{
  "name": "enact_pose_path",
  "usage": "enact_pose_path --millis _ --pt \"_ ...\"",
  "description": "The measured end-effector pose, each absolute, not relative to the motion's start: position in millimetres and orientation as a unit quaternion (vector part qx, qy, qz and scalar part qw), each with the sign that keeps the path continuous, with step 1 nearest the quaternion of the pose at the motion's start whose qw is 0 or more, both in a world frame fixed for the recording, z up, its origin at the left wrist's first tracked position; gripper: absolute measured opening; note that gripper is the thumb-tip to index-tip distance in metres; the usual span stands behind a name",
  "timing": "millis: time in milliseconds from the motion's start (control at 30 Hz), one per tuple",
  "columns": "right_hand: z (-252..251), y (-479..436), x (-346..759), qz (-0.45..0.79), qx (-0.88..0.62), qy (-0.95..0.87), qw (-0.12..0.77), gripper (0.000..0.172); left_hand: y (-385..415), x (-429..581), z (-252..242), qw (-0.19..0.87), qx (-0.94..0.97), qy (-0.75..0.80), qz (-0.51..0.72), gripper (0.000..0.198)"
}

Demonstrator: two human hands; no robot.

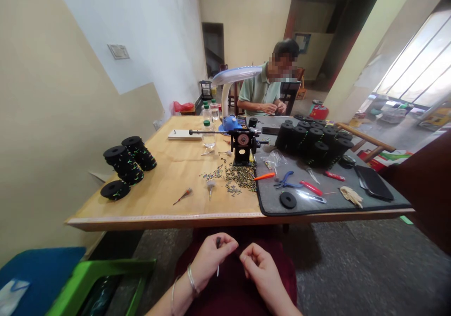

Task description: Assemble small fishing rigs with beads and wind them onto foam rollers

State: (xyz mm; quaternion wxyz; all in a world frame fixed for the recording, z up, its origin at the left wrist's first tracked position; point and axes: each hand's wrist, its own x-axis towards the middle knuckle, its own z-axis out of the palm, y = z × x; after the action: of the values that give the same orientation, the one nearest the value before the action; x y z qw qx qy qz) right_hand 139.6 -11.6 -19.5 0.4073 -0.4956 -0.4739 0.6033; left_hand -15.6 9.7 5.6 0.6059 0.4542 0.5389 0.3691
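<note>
Both my hands are low over my lap, below the front edge of the wooden table (pixel 165 212). My left hand (pixel 211 257) is closed in a pinch on a small dark piece with a thin pale stem hanging from it. My right hand (pixel 259 262) is closed too, fingertips pinched toward the left hand; what it holds is too small to make out. On the table ahead lies a scatter of small dark beads (pixel 239 177) beside a black winding machine (pixel 243 146).
Black spools (pixel 128 161) stand at the table's left. A grey mat (pixel 327 198) holds more black spools (pixel 313 142), pliers and small tools. Another person sits at the far end behind a desk lamp (pixel 232 78). A green crate (pixel 95 283) sits on the floor at left.
</note>
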Motion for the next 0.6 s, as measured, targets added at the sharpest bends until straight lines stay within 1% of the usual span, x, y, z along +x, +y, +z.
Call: enact_pose_path --millis 100,200,267,467,600 --pt "-20 -11 142 0.612 -0.497 -0.474 0.394 0.036 11 -17 3 0.588 0.457 0.548 0.380 0.033" --pt "-20 -8 144 0.643 -0.491 -0.445 0.384 0.048 10 -19 3 0.571 0.461 0.556 0.390 0.030" --pt "-20 -7 144 0.650 -0.482 -0.438 0.392 0.051 9 -18 5 0.559 0.471 0.558 0.391 0.026" --pt "-12 -2 134 0.625 -0.442 -0.510 0.392 0.035 5 -12 8 0.505 0.519 0.564 0.396 0.018" --pt "-11 2 129 0.592 -0.459 -0.551 0.368 0.031 3 -11 6 0.463 0.547 0.576 0.394 0.018"
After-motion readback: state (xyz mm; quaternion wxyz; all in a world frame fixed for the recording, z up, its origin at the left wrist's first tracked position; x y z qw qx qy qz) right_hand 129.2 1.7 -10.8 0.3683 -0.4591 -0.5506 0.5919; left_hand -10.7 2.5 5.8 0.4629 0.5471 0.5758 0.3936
